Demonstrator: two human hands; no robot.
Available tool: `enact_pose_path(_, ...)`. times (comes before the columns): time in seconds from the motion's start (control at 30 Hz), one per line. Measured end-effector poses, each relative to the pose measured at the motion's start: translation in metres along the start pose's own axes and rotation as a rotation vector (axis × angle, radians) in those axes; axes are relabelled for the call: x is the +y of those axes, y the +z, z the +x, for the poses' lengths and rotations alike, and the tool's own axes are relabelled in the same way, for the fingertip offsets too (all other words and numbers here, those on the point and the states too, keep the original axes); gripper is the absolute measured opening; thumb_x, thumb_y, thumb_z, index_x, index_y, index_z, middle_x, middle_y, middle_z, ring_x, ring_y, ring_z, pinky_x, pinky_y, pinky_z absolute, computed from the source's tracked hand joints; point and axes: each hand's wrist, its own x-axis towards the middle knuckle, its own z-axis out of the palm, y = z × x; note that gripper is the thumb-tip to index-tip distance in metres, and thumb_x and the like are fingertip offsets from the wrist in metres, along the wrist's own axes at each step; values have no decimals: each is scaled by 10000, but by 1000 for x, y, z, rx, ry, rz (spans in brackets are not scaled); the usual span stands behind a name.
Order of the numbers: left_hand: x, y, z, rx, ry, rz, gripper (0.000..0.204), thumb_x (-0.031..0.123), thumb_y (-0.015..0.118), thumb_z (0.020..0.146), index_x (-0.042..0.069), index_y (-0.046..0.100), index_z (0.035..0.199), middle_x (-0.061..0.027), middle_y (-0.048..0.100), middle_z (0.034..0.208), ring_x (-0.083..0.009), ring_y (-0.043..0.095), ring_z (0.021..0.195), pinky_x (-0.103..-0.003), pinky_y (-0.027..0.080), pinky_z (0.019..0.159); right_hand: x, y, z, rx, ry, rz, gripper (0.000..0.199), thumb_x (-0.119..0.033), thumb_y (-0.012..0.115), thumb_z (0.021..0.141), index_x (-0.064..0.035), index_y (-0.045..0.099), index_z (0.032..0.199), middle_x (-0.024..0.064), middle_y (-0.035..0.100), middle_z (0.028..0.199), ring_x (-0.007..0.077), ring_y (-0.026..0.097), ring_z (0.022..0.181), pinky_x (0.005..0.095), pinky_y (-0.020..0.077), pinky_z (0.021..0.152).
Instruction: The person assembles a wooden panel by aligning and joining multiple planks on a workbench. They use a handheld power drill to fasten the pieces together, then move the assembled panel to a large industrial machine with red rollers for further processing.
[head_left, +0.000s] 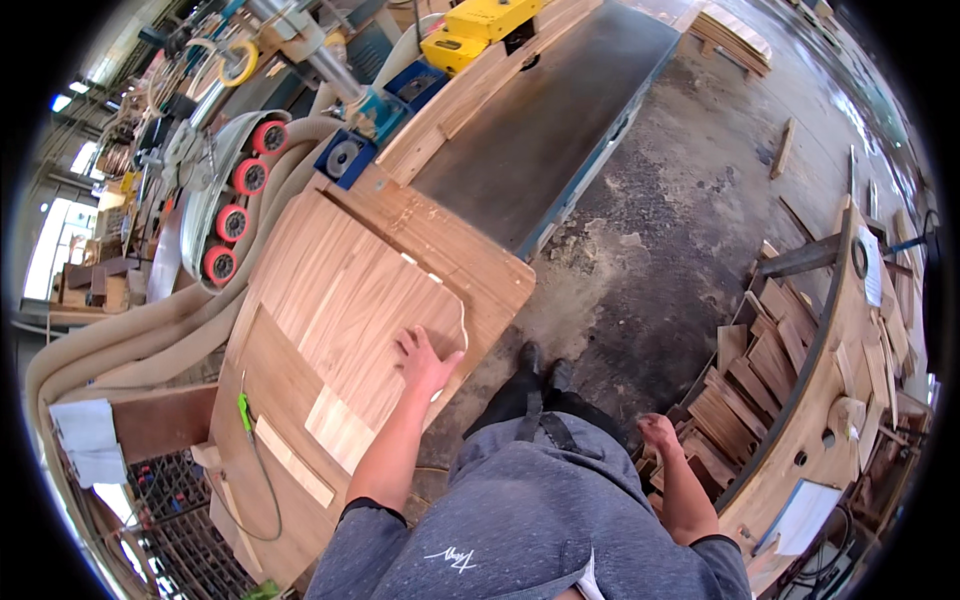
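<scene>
My left hand lies with fingers spread on a pale striped wood panel, close to its shaped edge. The panel rests flat on a wooden worktable; one edge is curved and carries a few small white marks. My right hand hangs at my right side with its fingers curled in, and I see nothing in it. Beside that hand are several wood offcuts, heaped below a curved wooden bench.
Beyond the panel stands a machine with a dark flat bed and a yellow unit. Red rollers and thick hoses are at left. A green-handled tool lies on the worktable. The curved bench is at right.
</scene>
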Motion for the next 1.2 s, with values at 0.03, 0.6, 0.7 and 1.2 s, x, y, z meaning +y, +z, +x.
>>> enact_pose_path(0.03,1,0,1,-2,2,6,1190,564,802,803,4,149,1625,-268,13,1690,-500,8,1557,-711,262,1169,-10,-2,-1,10,-37,54,406,-314,614,912,-18,711,1173,229,726,1128,384,679,1111,410,533,960)
enact_pose_path(0.6,34,19,41,141,418,23,944,344,820,810,-47,357,1533,-324,250,1615,-471,265,1500,-533,267,1232,-118,-57,50,103,-73,226,498,-344,555,952,-19,652,1315,232,685,1271,394,635,1211,451,494,1039)
enact_pose_path(0.7,72,19,53,67,567,20,850,328,797,842,-43,413,1504,-311,303,1599,-460,290,1491,-521,253,1238,-112,-61,37,160,-43,341,476,-332,572,951,-20,660,1299,235,689,1259,395,631,1219,451,494,1035)
enact_pose_path(1.2,219,70,29,-182,863,-84,630,272,789,853,-44,588,1359,-254,642,1297,-383,611,1218,-442,477,1064,47,-33,13,181,241,534,438,-339,572,889,-29,737,1150,239,709,1176,382,667,1146,457,522,975)
